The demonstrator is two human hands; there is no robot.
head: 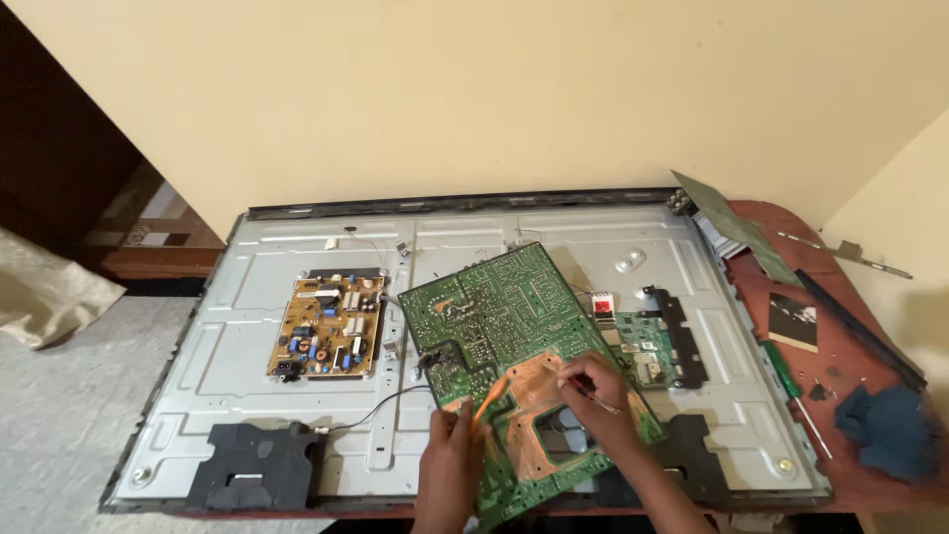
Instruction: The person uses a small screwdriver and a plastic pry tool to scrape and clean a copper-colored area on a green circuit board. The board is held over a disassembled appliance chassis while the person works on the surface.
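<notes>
**Green circuit board held over an opened flat-screen panel**

Head view: A large green circuit board (514,366), solder side up, sits tilted above the grey metal back panel (237,366) of a flat screen lying on a reddish tabletop (840,346). The board is covered in fine pale traces, with broad copper-coloured areas and a rectangular cut-out near its lower end. The left hand (450,450) grips the board's lower left edge, fingers closed on it. The right hand (593,391) rests on the copper area, its fingers pinched around a thin dark tool (596,398) whose tip touches the board. On the panel to the left, a yellow-brown power board (326,328) is mounted, well apart from the hands; a smaller green board (647,351) lies just right of the held board. A black bracket (255,465) sits at the panel's lower left. On the tabletop at right lie a green-handled screwdriver (781,371) and a blue cloth (890,427).
</notes>
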